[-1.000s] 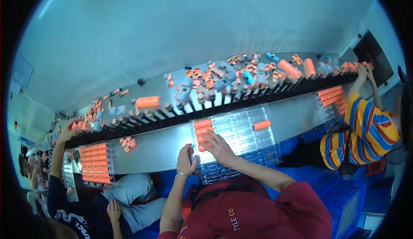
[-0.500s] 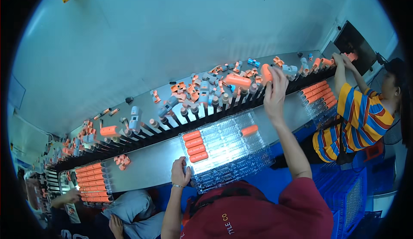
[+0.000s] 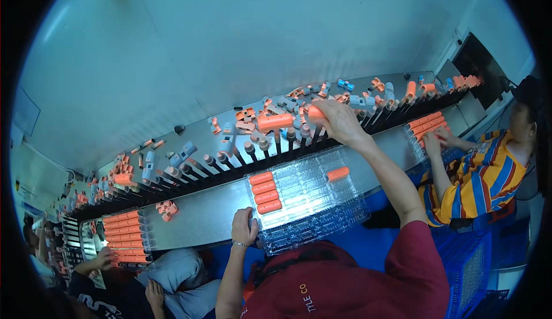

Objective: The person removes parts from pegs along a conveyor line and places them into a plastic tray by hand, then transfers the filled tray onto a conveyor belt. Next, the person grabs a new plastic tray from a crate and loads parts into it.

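Note:
My right hand (image 3: 340, 122) is closed around an orange cylindrical shell (image 3: 315, 114) above the row of upright posts. Another orange shell (image 3: 275, 122) sits across a post just left of it. By the left edge of a clear plastic tray (image 3: 302, 189), my left hand (image 3: 245, 227) rests with fingers stretched forward and the thumb apart, holding nothing I can see. Several orange shells (image 3: 265, 193) lie stacked in a column at the tray's left side. One single orange shell (image 3: 338, 173) lies in its upper right part.
Loose grey and orange parts (image 3: 282, 105) lie behind the posts (image 3: 250, 149). Small orange pieces (image 3: 167, 210) sit left on the metal bench. Filled trays (image 3: 123, 235) stand before co-workers on both sides, one in a striped shirt (image 3: 477, 169). Blue crates (image 3: 468, 261) stand lower right.
My right hand has moved left with the orange shell. The posts and their parts have shifted left. At right, the co-worker's hands have come down from the posts to a tray.

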